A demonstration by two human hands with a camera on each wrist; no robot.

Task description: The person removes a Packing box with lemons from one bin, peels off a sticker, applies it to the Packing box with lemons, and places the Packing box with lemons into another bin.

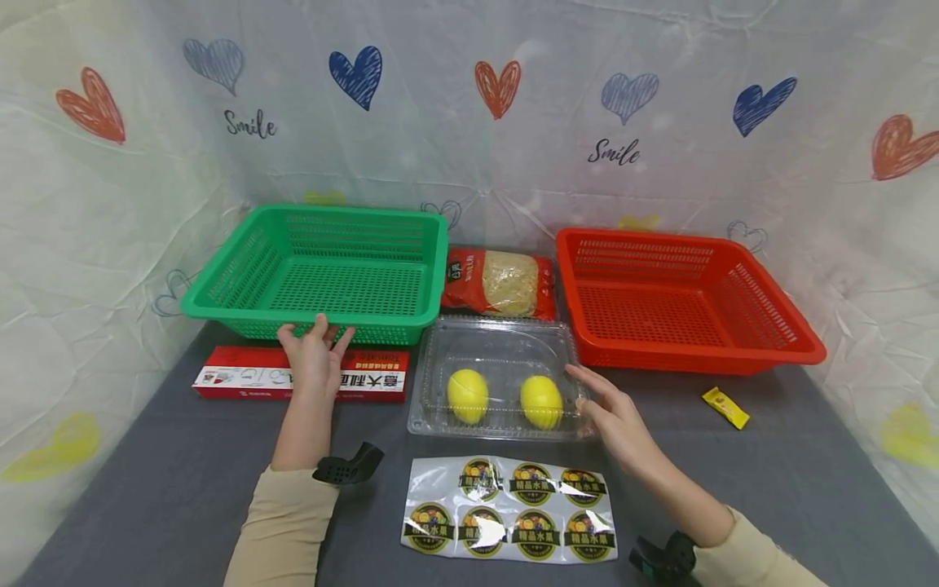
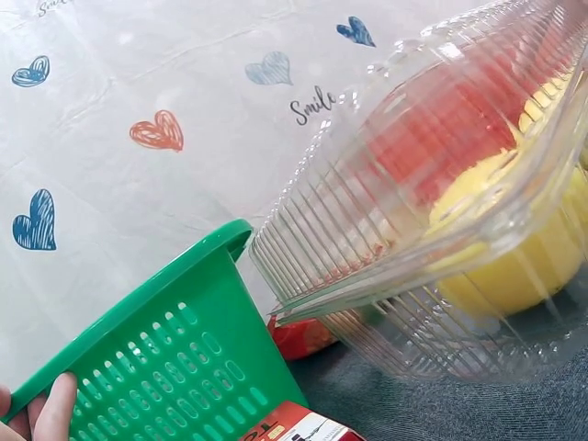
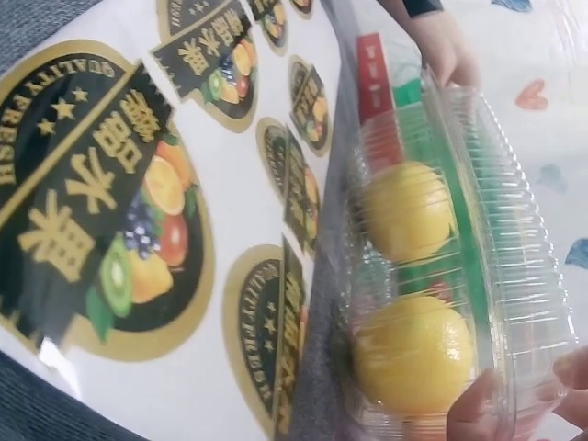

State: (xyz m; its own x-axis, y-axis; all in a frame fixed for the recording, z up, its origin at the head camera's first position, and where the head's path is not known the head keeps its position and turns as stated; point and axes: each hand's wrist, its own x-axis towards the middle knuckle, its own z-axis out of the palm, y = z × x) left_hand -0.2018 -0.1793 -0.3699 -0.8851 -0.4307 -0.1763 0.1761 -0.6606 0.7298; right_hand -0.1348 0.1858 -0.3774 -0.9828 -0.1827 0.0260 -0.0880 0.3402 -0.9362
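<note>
My left hand [image 1: 314, 359] grips the front rim of a green plastic basket [image 1: 352, 287]; in the left wrist view, fingers [image 2: 57, 409] show on both sides of that rim. Below it lies a flat red and white box [image 1: 253, 375], partly covered by the forearm. A clear plastic clamshell container [image 1: 506, 346] sits in the middle with two yellow lemons [image 1: 467, 396] inside. My right hand [image 1: 619, 420] is at its right edge, thumb and fingers extended, fingertips touching the plastic. In the right wrist view the fingertips [image 3: 473, 409] are at the container's near corner.
A red basket [image 1: 689, 359] stands at the back right. Between the baskets lies a red bag of noodles [image 1: 509, 281]. A sheet of round fruit stickers [image 1: 509, 509] lies in front of the container. A small yellow packet [image 1: 726, 408] is on the right.
</note>
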